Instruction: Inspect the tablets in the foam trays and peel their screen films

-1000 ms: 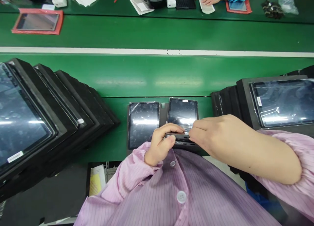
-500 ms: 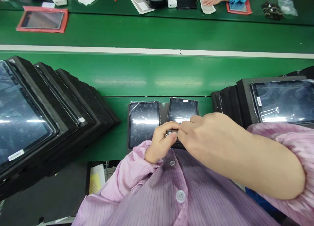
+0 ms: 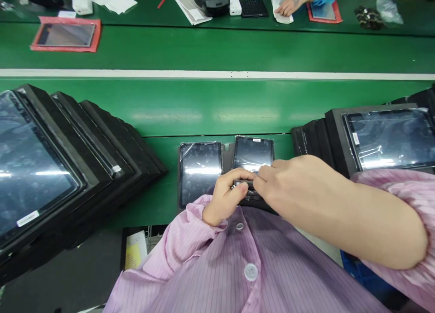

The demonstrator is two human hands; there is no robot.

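Left hand (image 3: 224, 197) and right hand (image 3: 295, 188) meet at a slim dark device (image 3: 250, 184).
Left fingers pinch its edge; I cannot tell whether the right fingers pinch.

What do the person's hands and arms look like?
The left hand and right hand are bare, with no gloves. The left sleeve is pink, thinly striped and gathered near the wrist. The right sleeve, pink and striped too, is bunched up by the elbow.

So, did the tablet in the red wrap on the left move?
Yes, the left red-wrapped tablet moved right: its right end now reaches past the white box behind it.
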